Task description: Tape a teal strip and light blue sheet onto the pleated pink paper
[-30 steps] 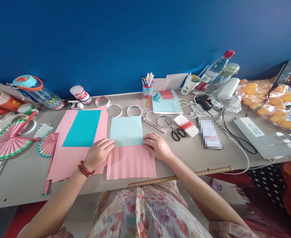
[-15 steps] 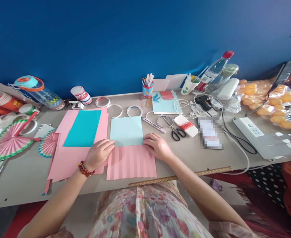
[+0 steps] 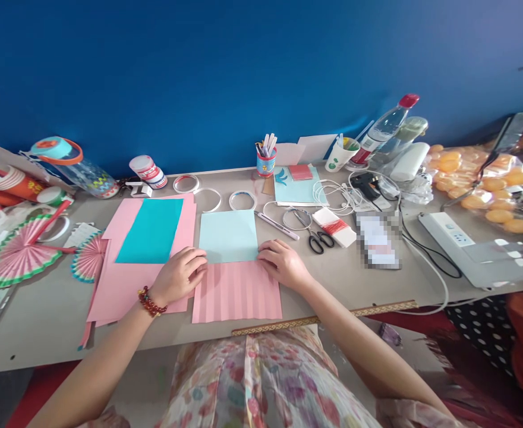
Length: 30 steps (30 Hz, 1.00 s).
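Observation:
A pink paper sheet with parallel crease stripes [image 3: 238, 294] lies at the table's front edge. A light blue paper [image 3: 228, 235] adjoins its far side; I cannot tell whether both are one sheet. My left hand [image 3: 181, 274], a red bead bracelet at its wrist, has bent fingers pinching the left edge where the two colours meet. At the right end of that line, my right hand [image 3: 283, 263] grips the edge with curled fingers. Both thumbs are mostly hidden. Left of these papers, a teal sheet [image 3: 151, 230] rests on larger pink sheets [image 3: 130, 291].
Scissors [image 3: 319, 242], a pen [image 3: 278, 226] and a white card wound with red thread [image 3: 335, 227] lie on the right. Tape rolls [image 3: 242, 201] and a pen cup [image 3: 265, 160] stand behind. Pleated paper fans [image 3: 23, 249] are on the left, a power strip [image 3: 462, 241] far right.
My left hand's fingers have shifted slightly and look a little more spread at the paper's edge. The right hand and the papers are practically unmoved.

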### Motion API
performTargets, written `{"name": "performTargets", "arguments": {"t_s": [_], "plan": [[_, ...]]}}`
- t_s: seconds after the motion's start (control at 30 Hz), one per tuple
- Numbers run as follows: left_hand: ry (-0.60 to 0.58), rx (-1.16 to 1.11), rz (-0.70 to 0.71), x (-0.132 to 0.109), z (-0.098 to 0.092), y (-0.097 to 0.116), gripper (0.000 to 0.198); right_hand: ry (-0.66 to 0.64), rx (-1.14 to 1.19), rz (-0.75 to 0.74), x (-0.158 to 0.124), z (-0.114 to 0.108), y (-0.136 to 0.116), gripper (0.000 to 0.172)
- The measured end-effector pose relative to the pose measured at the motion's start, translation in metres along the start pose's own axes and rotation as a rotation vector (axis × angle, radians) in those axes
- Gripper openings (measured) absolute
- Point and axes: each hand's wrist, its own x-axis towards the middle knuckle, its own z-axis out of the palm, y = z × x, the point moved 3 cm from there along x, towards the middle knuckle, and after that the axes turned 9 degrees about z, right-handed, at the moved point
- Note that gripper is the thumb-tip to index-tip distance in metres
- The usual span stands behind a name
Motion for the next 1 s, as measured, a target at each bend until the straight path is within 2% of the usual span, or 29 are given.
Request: {"name": "performTargets", "arguments": {"t_s": [0.23,1.0], "plan": [[-0.016,-0.021,-0.001,-0.003,0.0029,-0.0095,0.019,0.002,0.008,-0.005,-0.0002,0.0,-0.0004,0.015],[0.007,-0.028,0.004,-0.0063,0.0063,-0.0073,0.025,0.006,0.007,0.007,0.0009,-0.0015,-0.0021,0.015]]}}
